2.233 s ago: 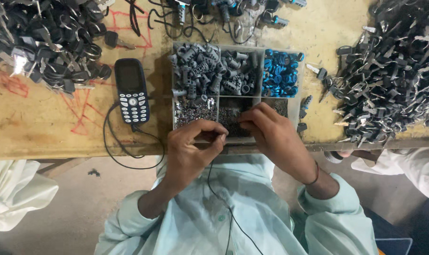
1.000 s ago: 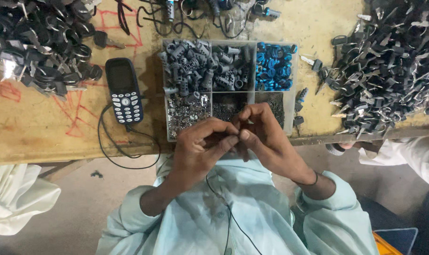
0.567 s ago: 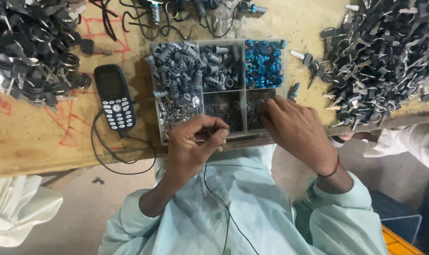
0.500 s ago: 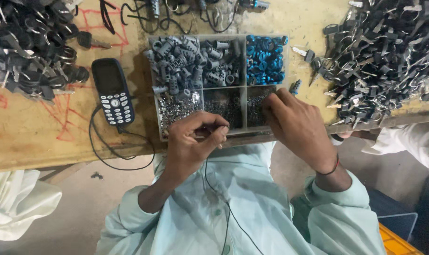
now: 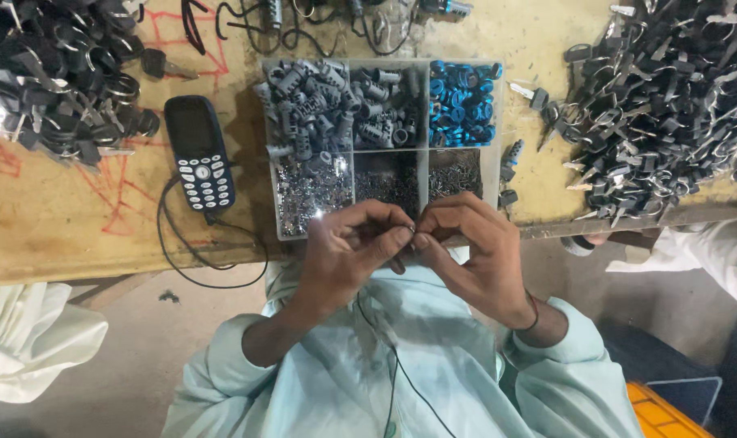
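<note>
My left hand (image 5: 348, 255) and my right hand (image 5: 474, 247) meet fingertip to fingertip just in front of the table's near edge, pinching a tiny part between them; the part itself is too small to make out. Right behind the hands stands a clear compartment tray (image 5: 490, 174). It holds grey cylinders (image 5: 307, 101), blue rings (image 5: 461, 101) and small metal bits (image 5: 311, 191) in separate compartments. A thin black cord (image 5: 401, 381) hangs down my chest.
A dark blue keypad phone (image 5: 199, 154) with its cable lies left of the tray. Heaps of black-headed keys lie at the far left (image 5: 52, 81) and the right (image 5: 668, 113). White cloth (image 5: 27, 349) sits lower left, another person's sleeve (image 5: 709, 251) at the right, an orange crate (image 5: 668, 410) below.
My right hand has come back from the tray's lower right compartment and joined my left hand at the table edge. The view has shifted a little to the left.
</note>
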Demonstrator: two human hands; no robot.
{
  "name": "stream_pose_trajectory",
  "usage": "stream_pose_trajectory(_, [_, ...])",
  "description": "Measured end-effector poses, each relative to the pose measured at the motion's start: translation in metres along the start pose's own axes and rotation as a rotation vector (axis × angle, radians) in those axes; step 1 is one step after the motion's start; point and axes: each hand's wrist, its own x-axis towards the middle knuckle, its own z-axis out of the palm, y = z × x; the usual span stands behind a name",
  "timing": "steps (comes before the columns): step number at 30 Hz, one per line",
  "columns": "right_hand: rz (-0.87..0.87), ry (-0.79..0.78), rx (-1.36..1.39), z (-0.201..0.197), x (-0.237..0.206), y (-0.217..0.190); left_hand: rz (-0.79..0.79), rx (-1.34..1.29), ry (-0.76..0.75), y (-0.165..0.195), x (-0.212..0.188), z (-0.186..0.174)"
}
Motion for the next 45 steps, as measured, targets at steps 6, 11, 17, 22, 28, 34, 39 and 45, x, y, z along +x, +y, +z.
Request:
stream_pose_trajectory(6, [0.026, -0.041, 0.234, 0.003, -0.004, 0.002, -0.006, 0.089, -0.058, 0.013, -0.008, -0.009])
stream_pose_trajectory(11, [-0.33, 0.074, -0.276, 0.012, -0.004, 0.02, 0.178, 0.35, -0.064, 0.021, -0.009, -0.013])
stream_pose_trajectory(17, [-0.314, -0.267, 0.117, -0.007, 0.018, 0.016, 0.034, 0.341, -0.25, 0.024, -0.006, -0.033])
stream_pose_trajectory(22, [-0.212, 0.01, -0.408, -0.009, 0.074, 0.0, -0.037, 0.052, -0.178, 0.015, 0.006, -0.042])
stream_pose_trajectory(28, [-0.385, -0.051, -0.539, 0.017, 0.143, 0.001, 0.066, -0.019, -0.193, 0.018, 0.007, -0.05])
stream_pose_trajectory(34, [0.055, -0.257, 0.013, 0.008, 0.099, -0.023, 0.066, -0.09, -0.188, 0.042, 0.009, -0.062])
stream_pose_trajectory(39, [-0.239, -0.108, -0.249, 0.025, 0.053, -0.012, 0.006, 0.038, -0.007, 0.045, 0.006, -0.044])
stream_pose_trajectory(45, [-0.33, -0.032, -0.309, 0.026, 0.044, -0.006, -0.003, 0.141, 0.063, 0.047, -0.007, -0.038])
